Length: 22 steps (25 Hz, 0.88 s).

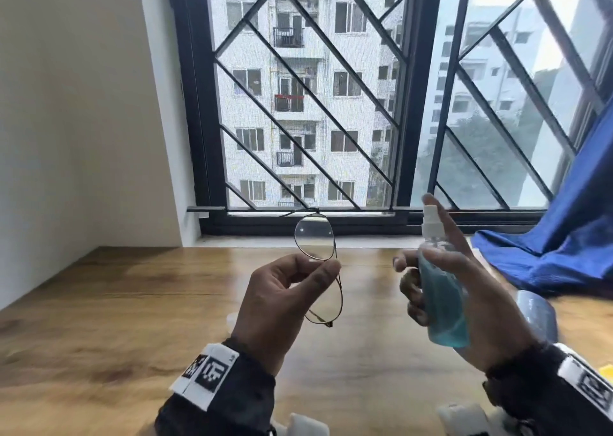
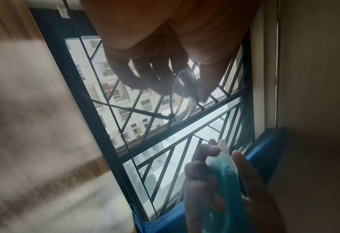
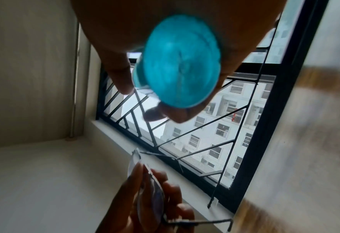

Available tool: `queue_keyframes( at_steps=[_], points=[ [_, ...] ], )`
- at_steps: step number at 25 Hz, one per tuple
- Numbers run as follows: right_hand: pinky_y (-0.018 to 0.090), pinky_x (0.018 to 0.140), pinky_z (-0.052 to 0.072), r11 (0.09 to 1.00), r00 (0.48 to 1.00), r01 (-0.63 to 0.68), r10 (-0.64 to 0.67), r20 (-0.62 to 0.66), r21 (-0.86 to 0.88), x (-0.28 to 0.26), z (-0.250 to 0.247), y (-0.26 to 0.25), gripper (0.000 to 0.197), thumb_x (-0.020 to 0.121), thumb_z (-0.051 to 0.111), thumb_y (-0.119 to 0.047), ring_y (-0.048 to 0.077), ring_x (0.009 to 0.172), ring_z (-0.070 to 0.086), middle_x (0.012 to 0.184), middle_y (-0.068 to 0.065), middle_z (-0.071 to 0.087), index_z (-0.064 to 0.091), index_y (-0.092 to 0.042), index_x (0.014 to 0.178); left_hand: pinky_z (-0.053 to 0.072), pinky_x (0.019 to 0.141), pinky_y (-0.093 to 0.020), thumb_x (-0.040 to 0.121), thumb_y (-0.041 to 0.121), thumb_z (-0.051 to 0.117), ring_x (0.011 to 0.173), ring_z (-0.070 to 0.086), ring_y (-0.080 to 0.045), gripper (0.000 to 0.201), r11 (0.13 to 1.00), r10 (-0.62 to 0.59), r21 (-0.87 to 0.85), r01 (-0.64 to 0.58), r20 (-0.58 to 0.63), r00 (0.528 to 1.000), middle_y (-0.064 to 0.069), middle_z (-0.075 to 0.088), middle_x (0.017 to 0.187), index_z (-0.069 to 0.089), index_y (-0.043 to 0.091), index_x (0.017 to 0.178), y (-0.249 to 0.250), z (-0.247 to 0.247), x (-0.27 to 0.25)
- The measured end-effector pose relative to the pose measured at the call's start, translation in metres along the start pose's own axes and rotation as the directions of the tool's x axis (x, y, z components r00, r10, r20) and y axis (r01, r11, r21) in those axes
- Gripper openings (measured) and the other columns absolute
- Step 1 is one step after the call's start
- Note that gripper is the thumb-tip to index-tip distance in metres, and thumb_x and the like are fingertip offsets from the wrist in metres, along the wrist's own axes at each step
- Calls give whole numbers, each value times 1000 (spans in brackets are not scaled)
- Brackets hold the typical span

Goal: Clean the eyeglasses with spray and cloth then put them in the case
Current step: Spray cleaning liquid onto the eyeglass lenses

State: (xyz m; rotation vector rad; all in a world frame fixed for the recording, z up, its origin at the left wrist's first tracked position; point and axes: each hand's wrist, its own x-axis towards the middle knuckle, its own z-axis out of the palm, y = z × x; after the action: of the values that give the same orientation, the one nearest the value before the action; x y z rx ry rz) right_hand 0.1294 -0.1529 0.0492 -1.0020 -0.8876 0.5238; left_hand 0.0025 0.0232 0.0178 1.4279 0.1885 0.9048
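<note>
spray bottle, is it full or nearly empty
Mostly full. In the head view blue liquid fills the spray bottle from its base almost to the shoulder, only the neck clear. The right hand holds it roughly upright.

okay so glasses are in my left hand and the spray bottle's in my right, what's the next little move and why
Probably press the nozzle and mist the upper lens. The left hand pinches the eyeglasses at the bridge, lenses held up clear of the table, and the right hand grips the spray bottle beside them, index finger already raised over its white nozzle.
</note>
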Motion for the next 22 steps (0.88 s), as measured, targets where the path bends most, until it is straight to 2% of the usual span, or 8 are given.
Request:
queue_keyframes(
  at_steps=[3,4,6,7,9,12,18,22],
  points=[
    [37,48,46,957,994,110,-100,48,-267,-10,12,-1,62,97,62,-19,33,52,55,71,19,53,42,-54,144,48,71,-18,67,36,88,72,64,-5,28,998,-5,56,6,-25,1000,4,75,75,73,12,72,-4,-3,1],
    [37,48,51,872,984,176,-175,46,-457,-13,14,-2,63,97,64,-20,33,50,59,66,16,56,40,-53,145,50,73,-21,68,39,85,74,66,-6,28,995,8,101,-4,-38,999,3,76,77,73,13,72,-5,-3,1],
    [27,51,53,574,945,250,-320,67,-780,-16,14,-3,65,96,67,-21,22,47,61,67,7,64,39,-57,143,52,73,-20,68,41,84,75,68,-5,26,983,31,183,-22,-47,998,4,76,78,73,18,70,-4,-2,-1],
    [21,53,51,452,924,269,-371,96,-850,-15,13,-4,63,96,67,-22,19,49,61,71,-5,66,40,-57,141,52,73,-18,68,41,85,75,68,-4,24,979,35,201,-25,-46,998,7,76,78,73,19,69,-4,-2,-1],
    [8,57,43,346,894,299,-428,134,-889,-15,12,-4,60,91,64,-25,13,59,62,82,-21,64,41,-54,139,50,70,-10,72,34,89,76,68,-1,22,976,35,216,-25,-43,998,10,75,75,73,19,67,-4,-1,-2],
    [0,62,37,310,879,311,-454,147,-899,-17,14,-3,59,88,65,-27,3,71,59,99,-24,60,41,-53,135,48,70,-8,74,29,87,77,69,0,20,974,26,226,-14,-50,998,10,76,74,73,15,68,-4,-1,-2],
    [7,58,42,368,887,318,-441,138,-874,-18,15,1,59,91,69,-22,17,69,61,74,-1,65,42,-57,129,50,79,-23,75,31,87,77,69,-4,23,977,26,213,-17,-37,999,6,76,75,74,12,71,-3,-1,-1],
    [13,53,43,442,917,346,-348,197,-828,-20,17,1,59,87,66,-28,17,54,56,76,-5,63,44,-53,136,48,72,-17,77,23,85,70,66,-2,22,993,14,115,-4,-90,996,5,75,73,74,5,80,1,-7,5]
  ],
)
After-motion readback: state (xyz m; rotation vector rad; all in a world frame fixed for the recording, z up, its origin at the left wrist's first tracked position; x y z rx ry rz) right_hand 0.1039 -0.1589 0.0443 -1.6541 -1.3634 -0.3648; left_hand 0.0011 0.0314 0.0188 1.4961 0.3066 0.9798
